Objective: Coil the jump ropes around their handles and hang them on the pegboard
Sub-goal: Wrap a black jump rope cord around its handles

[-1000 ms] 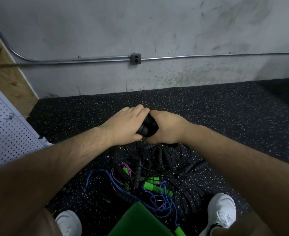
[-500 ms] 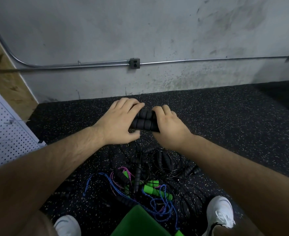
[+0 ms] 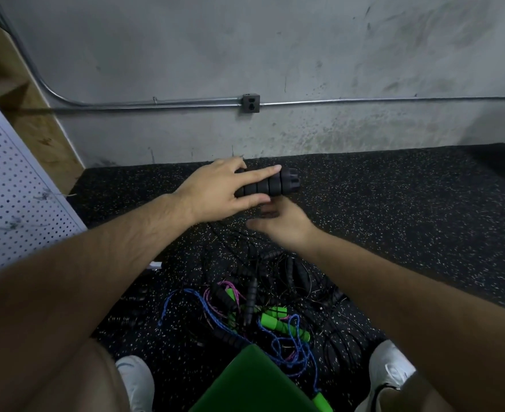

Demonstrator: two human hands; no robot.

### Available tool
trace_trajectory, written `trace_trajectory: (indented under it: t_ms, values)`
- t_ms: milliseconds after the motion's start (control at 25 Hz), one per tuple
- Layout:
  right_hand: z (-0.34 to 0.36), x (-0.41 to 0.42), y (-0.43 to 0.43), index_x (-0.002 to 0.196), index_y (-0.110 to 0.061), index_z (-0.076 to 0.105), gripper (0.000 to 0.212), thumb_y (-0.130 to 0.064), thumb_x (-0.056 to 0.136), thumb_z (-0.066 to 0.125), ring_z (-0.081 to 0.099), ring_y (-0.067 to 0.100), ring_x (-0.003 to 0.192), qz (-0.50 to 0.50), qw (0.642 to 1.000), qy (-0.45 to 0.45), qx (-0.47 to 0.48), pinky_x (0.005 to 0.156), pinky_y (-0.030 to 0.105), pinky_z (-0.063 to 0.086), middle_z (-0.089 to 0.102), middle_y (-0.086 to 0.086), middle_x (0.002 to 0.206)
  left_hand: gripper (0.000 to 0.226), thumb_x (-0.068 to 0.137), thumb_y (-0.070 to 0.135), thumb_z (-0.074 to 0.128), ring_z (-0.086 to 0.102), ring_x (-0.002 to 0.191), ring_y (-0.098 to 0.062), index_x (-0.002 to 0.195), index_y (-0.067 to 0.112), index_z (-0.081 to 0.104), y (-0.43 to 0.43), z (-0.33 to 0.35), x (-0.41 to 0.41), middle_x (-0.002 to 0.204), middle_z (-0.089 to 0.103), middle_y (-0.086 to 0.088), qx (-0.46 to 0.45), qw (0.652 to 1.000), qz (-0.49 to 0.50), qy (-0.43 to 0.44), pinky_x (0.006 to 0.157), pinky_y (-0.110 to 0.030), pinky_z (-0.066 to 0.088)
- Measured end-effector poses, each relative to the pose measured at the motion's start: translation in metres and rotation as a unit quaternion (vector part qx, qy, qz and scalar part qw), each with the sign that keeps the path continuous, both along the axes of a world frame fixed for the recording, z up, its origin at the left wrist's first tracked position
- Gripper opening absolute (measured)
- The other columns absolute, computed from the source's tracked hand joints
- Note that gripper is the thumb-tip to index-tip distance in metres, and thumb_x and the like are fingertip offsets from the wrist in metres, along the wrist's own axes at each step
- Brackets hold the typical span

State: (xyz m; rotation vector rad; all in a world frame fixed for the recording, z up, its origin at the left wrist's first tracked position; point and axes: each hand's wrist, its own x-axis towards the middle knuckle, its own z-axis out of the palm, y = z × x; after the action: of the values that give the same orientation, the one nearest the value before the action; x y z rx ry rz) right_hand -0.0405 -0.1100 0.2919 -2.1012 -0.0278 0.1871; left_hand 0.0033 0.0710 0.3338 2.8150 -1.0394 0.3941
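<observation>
My left hand (image 3: pixel 220 193) grips a pair of black ribbed jump rope handles (image 3: pixel 270 182), held level above the floor with their ends pointing right. My right hand (image 3: pixel 278 223) is just below the handles, blurred, fingers loosely curled, and I cannot tell whether it pinches the thin black rope. A tangled pile of jump ropes (image 3: pixel 254 304) lies on the floor between my feet: black handles and cords, green handles (image 3: pixel 270 321), a blue rope (image 3: pixel 186 295) and a pink one. The white pegboard (image 3: pixel 10 185) leans at the left edge.
Black speckled rubber floor (image 3: pixel 394 209) runs to a grey concrete wall with a metal conduit and outlet box (image 3: pixel 250 104). A green flat object (image 3: pixel 252 382) lies at the bottom centre between my white shoes (image 3: pixel 389 370). A wooden panel stands behind the pegboard.
My left hand has lifted the black handles up and away. My right hand has let go of the handles and dropped below them.
</observation>
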Motion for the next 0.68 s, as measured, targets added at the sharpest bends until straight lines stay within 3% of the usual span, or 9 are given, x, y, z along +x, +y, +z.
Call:
trace_trajectory:
  t_ms: [120,240,360,480,600,680]
  values:
    - [-0.017,0.006,0.044,0.143,-0.015,0.046,0.074,-0.042,0.083,0.079,0.047,0.011,0.129,0.092,0.996,-0.015,0.013,0.098,0.026,0.041,0.053,-0.006,0.137,0.062,0.086,0.08,0.018,0.047,0.092,-0.01,0.146,0.067,0.01,-0.003,0.001,-0.001,0.108,0.049,0.004,0.008,1.0,0.0,-0.001,0.072,-0.026,0.037]
    - [-0.031,0.019,0.082,0.138,-0.016,0.054,0.064,-0.041,0.084,0.078,0.055,0.012,0.125,0.112,0.99,-0.059,0.055,0.105,0.032,0.047,0.061,0.0,0.134,0.063,0.086,0.08,0.019,0.048,0.09,-0.01,0.147,0.067,0.012,0.002,0.001,0.0,0.104,0.048,0.005,-0.006,1.0,0.013,0.014,0.07,-0.026,0.037]
    - [-0.034,0.026,0.097,0.114,-0.007,0.066,0.023,-0.023,0.1,0.06,0.066,0.003,0.089,0.133,0.988,-0.063,0.05,0.085,0.022,0.054,0.073,0.006,0.1,0.058,0.091,0.076,0.028,0.048,0.084,-0.008,0.147,0.066,0.016,0.013,0.005,0.003,0.098,0.048,0.006,-0.025,0.999,0.029,0.015,0.062,-0.023,0.033]
    - [-0.028,0.025,0.086,0.1,-0.006,0.065,0.026,-0.028,0.104,0.051,0.06,0.006,0.06,0.175,0.984,-0.033,0.026,0.06,0.019,0.048,0.067,0.002,0.075,0.054,0.093,0.073,0.034,0.049,0.085,-0.007,0.146,0.067,0.022,0.029,0.009,0.009,0.094,0.047,0.012,-0.058,0.997,0.037,0.035,0.061,-0.022,0.035]
    - [-0.015,0.028,0.048,0.092,-0.014,0.069,0.026,-0.032,0.103,0.055,0.049,0.001,0.052,0.211,0.976,-0.046,-0.037,0.054,0.018,0.041,0.057,-0.007,0.066,0.054,0.088,0.082,0.03,0.057,0.092,-0.012,0.141,0.074,0.021,0.045,0.007,0.014,0.102,0.056,0.01,-0.112,0.991,0.02,0.072,0.077,-0.034,0.052]
    - [0.004,0.029,0.017,0.094,-0.017,0.073,0.025,-0.034,0.102,0.057,0.045,0.001,0.05,0.21,0.975,-0.035,-0.056,0.051,0.014,0.037,0.052,-0.009,0.061,0.057,0.085,0.087,0.026,0.058,0.093,-0.012,0.14,0.076,0.019,0.052,0.007,0.013,0.105,0.057,0.011,-0.119,0.99,0.0,0.078,0.083,-0.041,0.055]
